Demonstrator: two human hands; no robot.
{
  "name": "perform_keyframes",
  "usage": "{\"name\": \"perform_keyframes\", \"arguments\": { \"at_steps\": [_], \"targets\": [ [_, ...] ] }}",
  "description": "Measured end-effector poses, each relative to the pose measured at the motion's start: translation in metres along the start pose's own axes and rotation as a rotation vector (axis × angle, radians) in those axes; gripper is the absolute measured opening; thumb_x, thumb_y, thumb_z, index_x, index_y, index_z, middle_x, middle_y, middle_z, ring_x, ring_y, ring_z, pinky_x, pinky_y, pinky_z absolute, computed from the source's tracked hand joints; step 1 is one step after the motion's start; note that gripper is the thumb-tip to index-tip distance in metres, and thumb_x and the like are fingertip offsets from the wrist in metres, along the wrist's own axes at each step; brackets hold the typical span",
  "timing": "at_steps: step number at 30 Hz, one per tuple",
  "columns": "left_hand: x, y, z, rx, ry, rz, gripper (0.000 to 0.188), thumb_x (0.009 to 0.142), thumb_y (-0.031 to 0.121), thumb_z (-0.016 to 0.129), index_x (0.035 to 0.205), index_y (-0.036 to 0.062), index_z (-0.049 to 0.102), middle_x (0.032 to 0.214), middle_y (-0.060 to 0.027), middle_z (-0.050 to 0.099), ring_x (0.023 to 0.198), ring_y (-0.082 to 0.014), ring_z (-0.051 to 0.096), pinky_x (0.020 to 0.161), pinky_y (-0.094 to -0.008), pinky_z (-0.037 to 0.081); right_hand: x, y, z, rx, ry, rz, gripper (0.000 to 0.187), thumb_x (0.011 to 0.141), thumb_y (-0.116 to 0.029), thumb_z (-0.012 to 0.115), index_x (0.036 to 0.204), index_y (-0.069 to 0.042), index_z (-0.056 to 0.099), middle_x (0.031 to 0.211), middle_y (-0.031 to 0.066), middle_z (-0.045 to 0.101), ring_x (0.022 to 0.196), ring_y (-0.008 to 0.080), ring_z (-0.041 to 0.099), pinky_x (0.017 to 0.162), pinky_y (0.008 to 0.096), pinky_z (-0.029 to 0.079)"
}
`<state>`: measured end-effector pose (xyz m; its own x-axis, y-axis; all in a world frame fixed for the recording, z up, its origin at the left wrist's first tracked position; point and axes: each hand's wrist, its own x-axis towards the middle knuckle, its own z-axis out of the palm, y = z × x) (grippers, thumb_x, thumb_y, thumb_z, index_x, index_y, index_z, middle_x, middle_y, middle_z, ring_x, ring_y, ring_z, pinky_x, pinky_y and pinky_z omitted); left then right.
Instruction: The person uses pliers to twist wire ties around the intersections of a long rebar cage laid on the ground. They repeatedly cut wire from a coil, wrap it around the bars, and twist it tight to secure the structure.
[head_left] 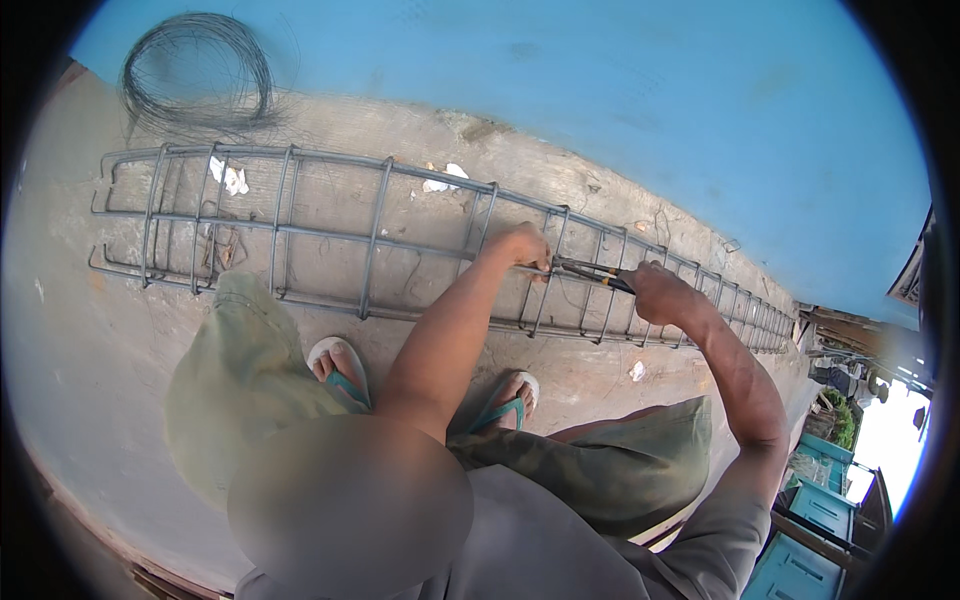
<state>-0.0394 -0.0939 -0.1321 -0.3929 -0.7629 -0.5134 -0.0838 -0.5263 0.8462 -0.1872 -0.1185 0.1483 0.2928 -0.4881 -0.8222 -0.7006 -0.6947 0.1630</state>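
Note:
A long rebar cage [372, 238] of grey bars and square stirrups lies across the ground in front of me. My left hand [522, 248] is closed at its middle long bar, fingers curled around the bar beside a stirrup. My right hand [660, 293] grips the handles of dark pincers with some yellow on them [592, 270]. The pincers' jaws point left and meet the bar crossing just right of my left hand. Whether a tie wire sits in the jaws is too small to tell.
A coil of thin dark wire [198, 75] rests against the blue wall [620, 90] at the far left. White scraps [445, 178] lie on the concrete floor [330, 125]. My sandalled feet [340, 368] stand close to the cage's near side. Blue-green boxes or panels [815, 510] appear at right.

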Motion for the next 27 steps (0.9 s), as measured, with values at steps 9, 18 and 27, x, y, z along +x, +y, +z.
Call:
{"name": "perform_keyframes", "arguments": {
  "at_steps": [9, 18, 27],
  "targets": [
    [-0.007, 0.015, 0.003, 0.221, -0.041, 0.028, 0.006, 0.077, 0.005, 0.074, 0.080, -0.0003, 0.076, 0.076, -0.0088, 0.074, 0.064, -0.0140, 0.069, 0.061, -0.0316, 0.051, -0.001, -0.038, -0.034, -0.327, -0.067, -0.009, 0.027, 0.091, -0.006, 0.048, 0.113, -0.003, 0.063, 0.116, 0.0218, 0.060, 0.114, 0.0392, 0.054, 0.101, 0.0636, 0.040],
    [-0.039, 0.041, 0.004, 0.060, 0.016, -0.081, 0.014, 0.069, 0.005, 0.075, 0.082, -0.0007, 0.075, 0.073, -0.0152, 0.072, 0.066, -0.0206, 0.070, 0.066, -0.0315, 0.054, -0.002, -0.056, -0.030, -0.451, -0.018, -0.126, 0.025, 0.090, -0.011, 0.052, 0.108, 0.004, 0.059, 0.095, 0.0244, 0.065, 0.093, 0.0348, 0.064, 0.090, 0.0490, 0.050],
    [-0.100, 0.037, 0.043, 0.798, 0.407, 0.289, 0.083, 0.075, -0.002, 0.061, 0.150, 0.0070, 0.027, 0.156, -0.0205, 0.021, 0.145, -0.0352, 0.020, 0.116, -0.0503, 0.022, -0.003, -0.004, 0.018, 0.340, -0.263, 0.074, 0.022, 0.097, -0.021, 0.052, 0.103, 0.001, 0.052, 0.081, 0.0128, 0.063, 0.067, 0.0248, 0.063, 0.063, 0.0411, 0.050]
  ]
}}
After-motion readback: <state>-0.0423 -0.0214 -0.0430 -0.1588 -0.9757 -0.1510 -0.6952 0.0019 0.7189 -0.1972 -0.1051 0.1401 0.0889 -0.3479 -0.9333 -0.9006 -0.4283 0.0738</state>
